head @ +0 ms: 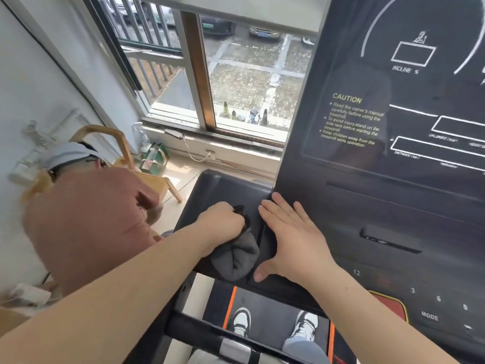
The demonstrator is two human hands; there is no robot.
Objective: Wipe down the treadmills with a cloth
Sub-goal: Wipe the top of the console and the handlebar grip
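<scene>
I stand on a black treadmill whose console (393, 179) fills the right of the view. My left hand (223, 222) is closed around a dark grey cloth (237, 256), pressing it into the recessed tray (210, 187) at the console's left end. My right hand (291, 235) lies flat with fingers spread on the tray's right part, beside the cloth and against the upright display panel. Below, my two shoes stand on the treadmill belt (270, 311) with orange side strips.
Another person's raised hand (89, 222) is very close on the left. A wooden chair (126, 153) stands by the white wall. A window (223, 74) lies ahead over a paved yard. The treadmill handrail (210, 334) crosses low in the view.
</scene>
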